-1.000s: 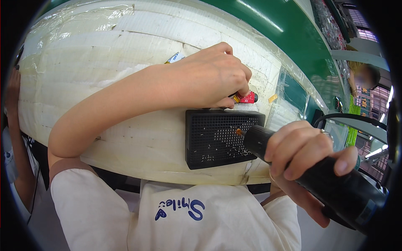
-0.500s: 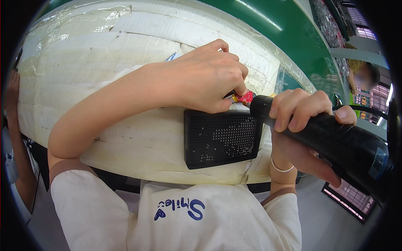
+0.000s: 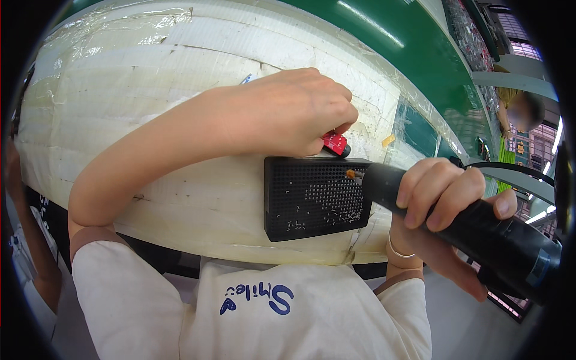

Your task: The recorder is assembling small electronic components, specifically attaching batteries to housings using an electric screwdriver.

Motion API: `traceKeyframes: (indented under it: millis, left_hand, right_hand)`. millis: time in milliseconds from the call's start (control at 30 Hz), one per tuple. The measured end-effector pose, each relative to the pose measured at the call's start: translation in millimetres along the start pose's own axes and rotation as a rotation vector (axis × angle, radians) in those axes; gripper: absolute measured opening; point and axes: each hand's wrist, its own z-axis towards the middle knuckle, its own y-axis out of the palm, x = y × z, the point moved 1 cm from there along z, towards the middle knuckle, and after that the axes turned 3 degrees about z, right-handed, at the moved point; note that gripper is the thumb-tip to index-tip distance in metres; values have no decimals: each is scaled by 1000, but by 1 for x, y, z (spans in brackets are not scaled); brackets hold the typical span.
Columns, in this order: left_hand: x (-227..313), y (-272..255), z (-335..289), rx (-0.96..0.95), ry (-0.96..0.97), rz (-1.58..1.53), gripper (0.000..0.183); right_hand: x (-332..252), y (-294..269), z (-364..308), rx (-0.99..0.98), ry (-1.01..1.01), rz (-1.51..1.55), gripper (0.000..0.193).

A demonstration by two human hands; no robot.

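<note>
My left hand is closed on a small red circuit board with a black part at its edge. The fingers cover much of the board, which is just beyond the far edge of a black perforated screw tray. Small screws stand in the tray's holes, and several lie loose at its near side. My right hand wraps round a thick black electric screwdriver. Its bit, with an orange-brown end, points left above the tray's right side, apart from the board.
Taped, pale padding covers the table. A green surface runs along the far side. A scrap of yellow material lies right of the board. Another person's arm is at the far left; one more person is at the upper right.
My right hand has drawn the screwdriver back toward me, off the red board and over the tray. My left hand has shifted slightly, and more of the board shows.
</note>
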Motion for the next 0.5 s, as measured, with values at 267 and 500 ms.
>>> traceKeyframes:
  millis: [267, 500]
  left_hand:
    - [-4, 4, -7, -11, 16, -30, 25]
    - [-5, 7, -5, -20, 23, -35, 17]
  right_hand:
    - [14, 13, -15, 68, 89, 101, 70]
    - [17, 11, -14, -10, 89, 109, 67]
